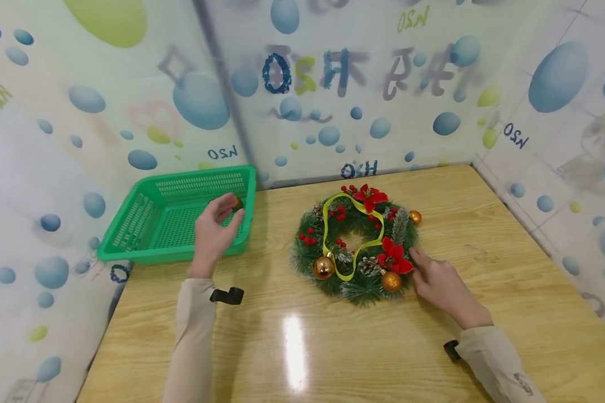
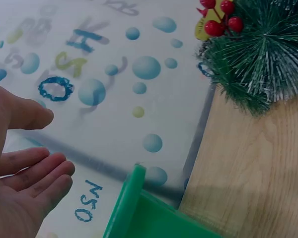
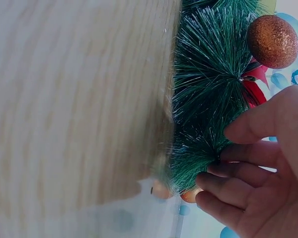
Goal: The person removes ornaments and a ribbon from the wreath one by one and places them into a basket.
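Note:
A green wreath [image 1: 355, 291] lies on the table with red poinsettias, berries, pine cones and gold baubles on it. A loop of yellow ribbon [image 1: 325, 224] runs over its top and across the centre hole. At the wreath's right edge is my right hand [image 1: 446, 288], its thumb and loosely bent fingers right at the outer needles [image 3: 198, 163]. A glittery copper bauble [image 3: 273, 41] shows beyond them in the right wrist view. My left hand [image 1: 214, 235] hovers over the green basket's [image 1: 176, 256] right side, fingers relaxed, holding nothing. Partly behind its fingertips sits a small gold-brown ball [image 1: 238, 203] in the basket.
The wooden table [image 1: 363, 358] meets a covered wall [image 1: 312, 123] at the back, printed with blue and green bubbles. Another gold bauble [image 1: 415, 217] sticks out at the wreath's upper right. The basket stands at the table's back left.

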`<state>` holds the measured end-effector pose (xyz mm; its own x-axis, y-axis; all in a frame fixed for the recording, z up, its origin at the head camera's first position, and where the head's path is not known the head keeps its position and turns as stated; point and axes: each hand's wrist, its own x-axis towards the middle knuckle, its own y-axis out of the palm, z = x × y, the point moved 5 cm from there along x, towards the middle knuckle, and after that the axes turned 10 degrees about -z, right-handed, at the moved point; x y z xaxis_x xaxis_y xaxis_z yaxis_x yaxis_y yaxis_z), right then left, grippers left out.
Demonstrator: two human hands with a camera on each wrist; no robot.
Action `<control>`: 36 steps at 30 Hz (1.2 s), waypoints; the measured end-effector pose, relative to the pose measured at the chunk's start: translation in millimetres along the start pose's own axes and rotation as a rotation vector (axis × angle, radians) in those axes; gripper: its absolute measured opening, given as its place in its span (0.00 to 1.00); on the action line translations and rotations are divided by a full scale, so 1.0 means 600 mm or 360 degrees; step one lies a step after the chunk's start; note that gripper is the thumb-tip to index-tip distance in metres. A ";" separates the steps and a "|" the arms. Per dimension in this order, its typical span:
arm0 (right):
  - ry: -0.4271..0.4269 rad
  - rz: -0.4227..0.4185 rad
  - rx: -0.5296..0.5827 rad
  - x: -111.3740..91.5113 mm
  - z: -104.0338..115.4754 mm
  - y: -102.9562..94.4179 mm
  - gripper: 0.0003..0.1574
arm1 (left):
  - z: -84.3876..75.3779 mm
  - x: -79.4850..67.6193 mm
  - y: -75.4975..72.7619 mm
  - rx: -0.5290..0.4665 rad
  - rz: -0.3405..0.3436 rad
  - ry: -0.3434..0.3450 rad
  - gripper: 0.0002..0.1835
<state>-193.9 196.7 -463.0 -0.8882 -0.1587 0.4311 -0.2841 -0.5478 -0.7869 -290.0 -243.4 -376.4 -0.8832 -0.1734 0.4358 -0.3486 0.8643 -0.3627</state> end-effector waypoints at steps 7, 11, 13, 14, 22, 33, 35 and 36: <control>0.0003 0.0004 0.0019 -0.001 0.000 -0.002 0.32 | -0.023 -0.001 0.028 -0.0055 0.0094 0.0020 0.24; -0.0005 -0.0010 0.0016 -0.001 0.001 -0.004 0.32 | -0.022 -0.002 0.050 -0.0100 0.0137 0.0031 0.24; -0.0013 -0.0021 0.0019 -0.002 0.001 -0.004 0.32 | -0.022 -0.006 0.061 -0.0099 0.0156 0.0032 0.24; -0.0015 -0.0024 0.0019 -0.002 0.001 -0.004 0.32 | -0.022 -0.008 0.066 -0.0092 0.0166 0.0033 0.24; -0.0013 -0.0019 0.0047 0.000 0.002 -0.003 0.32 | -0.030 -0.031 0.097 -0.0106 0.0254 0.0042 0.25; 0.0014 -0.0002 0.0057 -0.001 -0.001 -0.002 0.32 | -0.052 -0.067 0.129 -0.0235 0.0404 0.0097 0.20; 0.0022 0.0003 0.0059 -0.001 -0.002 -0.002 0.32 | -0.058 -0.076 0.134 -0.0273 0.0446 0.0084 0.20; 0.0024 0.0001 0.0059 -0.002 -0.002 -0.003 0.32 | -0.061 -0.080 0.137 -0.0297 0.0464 0.0072 0.20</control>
<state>-192.9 198.5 -462.7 -0.8938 -0.1472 0.4236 -0.2698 -0.5780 -0.7701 -264.9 -147.0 -396.7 -0.9210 0.1108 0.3735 -0.0168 0.9466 -0.3221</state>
